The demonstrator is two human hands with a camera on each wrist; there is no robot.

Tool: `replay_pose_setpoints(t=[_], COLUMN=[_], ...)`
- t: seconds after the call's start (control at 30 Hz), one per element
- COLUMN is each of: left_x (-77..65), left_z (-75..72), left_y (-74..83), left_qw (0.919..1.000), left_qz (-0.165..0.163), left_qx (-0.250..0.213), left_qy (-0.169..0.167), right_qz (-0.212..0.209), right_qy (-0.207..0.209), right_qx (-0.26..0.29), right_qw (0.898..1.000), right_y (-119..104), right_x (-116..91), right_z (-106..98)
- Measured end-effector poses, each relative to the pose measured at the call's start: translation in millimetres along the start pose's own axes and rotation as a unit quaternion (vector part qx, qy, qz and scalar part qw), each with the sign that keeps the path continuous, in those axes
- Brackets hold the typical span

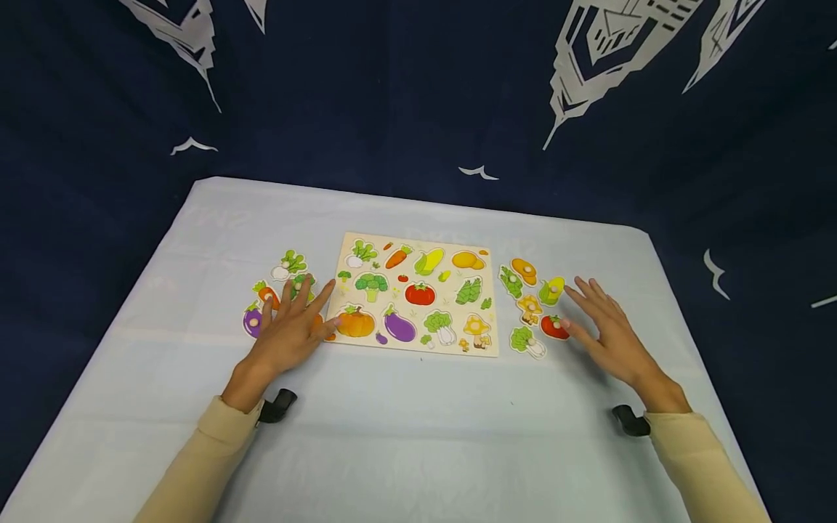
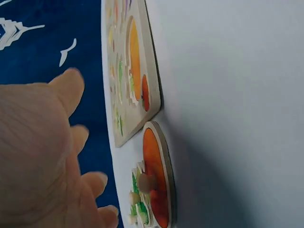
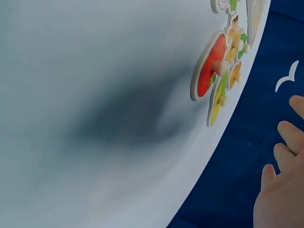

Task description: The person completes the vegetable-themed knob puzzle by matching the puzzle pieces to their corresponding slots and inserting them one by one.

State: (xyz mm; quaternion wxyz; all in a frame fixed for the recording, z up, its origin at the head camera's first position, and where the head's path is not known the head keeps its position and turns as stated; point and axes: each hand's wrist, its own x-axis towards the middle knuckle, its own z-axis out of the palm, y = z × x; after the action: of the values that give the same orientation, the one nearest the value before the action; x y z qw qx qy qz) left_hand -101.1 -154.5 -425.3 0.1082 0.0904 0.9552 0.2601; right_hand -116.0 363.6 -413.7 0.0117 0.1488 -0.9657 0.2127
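A wooden vegetable puzzle board (image 1: 395,292) lies on the table, printed with vegetable pictures. Fingers spread, my left hand (image 1: 290,334) hovers over the knobbed pieces to the board's left, its thumb above the board's edge. Around it lie a white turnip piece (image 1: 282,271), a carrot piece (image 1: 264,292), an eggplant piece (image 1: 251,322) and a pumpkin piece (image 2: 156,178), partly hidden in the head view. My right hand (image 1: 608,334), holding nothing, is raised beside the right-hand group, nearest the tomato piece (image 1: 554,327) and corn piece (image 1: 552,290).
More pieces lie right of the board: mushroom (image 1: 530,308), yellow-orange potato (image 1: 524,271), leafy green (image 1: 510,282) and bok choy (image 1: 527,342). A white cloth (image 1: 418,450) covers the table. Black devices (image 1: 277,405) sit at both wrists. A dark blue patterned curtain (image 1: 392,109) hangs behind.
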Motion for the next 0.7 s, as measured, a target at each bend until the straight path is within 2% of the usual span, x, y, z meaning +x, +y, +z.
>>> replay_pose_setpoints(t=[0.2,0.37,0.7], left_x=[3.3,6.3,9.3], left_z=[4.1,6.3,13.0], left_y=[1.8,2.0,-1.2], left_qw=[0.9997,0.9992,0.9988], left_qz=[0.004,-0.005,-0.004], left_qx=[-0.004,-0.017,-0.034], left_qy=[-0.025,-0.037,-0.036], right_qz=[-0.005,-0.011,-0.021], right_qy=[-0.003,-0.016,-0.047], right_qx=[0.004,0.022,0.034], right_qw=[1.000,1.000,0.998], right_y=[4.4,6.6,4.2], right_x=[-1.0,-2.7,2.0], right_z=[3.9,7.6,14.9])
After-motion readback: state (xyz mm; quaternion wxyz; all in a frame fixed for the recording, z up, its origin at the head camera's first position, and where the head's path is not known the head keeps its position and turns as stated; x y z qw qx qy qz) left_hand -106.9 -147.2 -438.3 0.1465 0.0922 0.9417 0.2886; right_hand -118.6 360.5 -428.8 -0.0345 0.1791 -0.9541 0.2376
